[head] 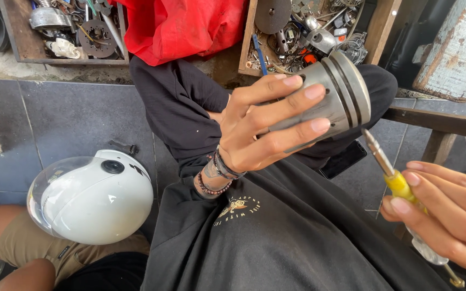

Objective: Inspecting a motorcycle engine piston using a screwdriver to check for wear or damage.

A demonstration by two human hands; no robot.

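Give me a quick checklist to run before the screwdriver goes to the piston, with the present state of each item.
1. Piston held firmly: ok, the left hand wraps its skirt with fingers spread.
2. Screwdriver gripped: ok, the right hand pinches its yellow handle.
3. Tip aimed at the piston: ok, it points up toward the ringed crown, still apart from it.
4. Ring grooves in view: ok, they face the camera.
5. Tip type matches the job: cannot tell.
6. Lap free of loose items: not ok, a white helmet rests by the left knee.
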